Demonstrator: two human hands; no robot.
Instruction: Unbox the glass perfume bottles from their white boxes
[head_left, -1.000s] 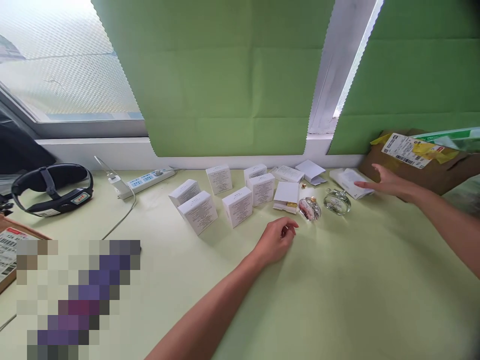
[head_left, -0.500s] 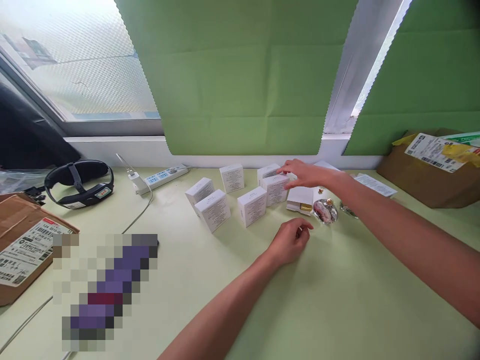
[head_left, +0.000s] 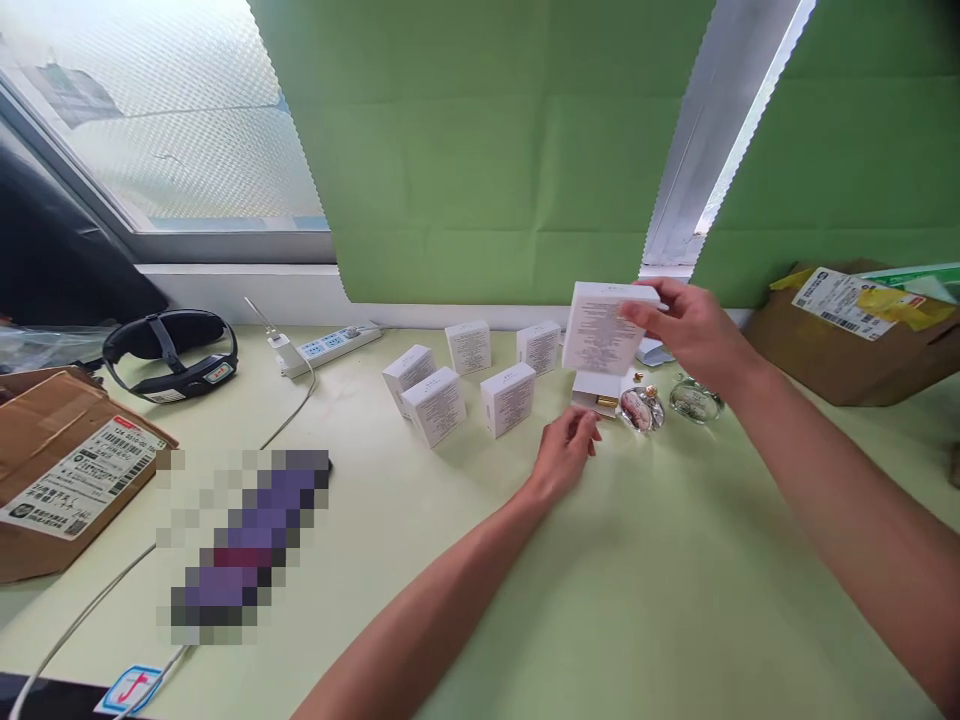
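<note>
1. Head view: the right hand (head_left: 694, 325) grips a small white box (head_left: 606, 328), lifted above the green surface (head_left: 675, 580), printed side toward the camera.
2. The left hand (head_left: 562, 455) rests loosely curled and empty, just beside a round perfume bottle (head_left: 640, 409).
3. More white boxes (head_left: 435, 405) stand behind.

The right hand (head_left: 694, 325) grips a small white printed cardboard box (head_left: 604, 330) lifted above the pale green table (head_left: 675, 580); the left hand (head_left: 564, 452) rests loosely curled beside a round glass perfume bottle (head_left: 640, 409).
</note>
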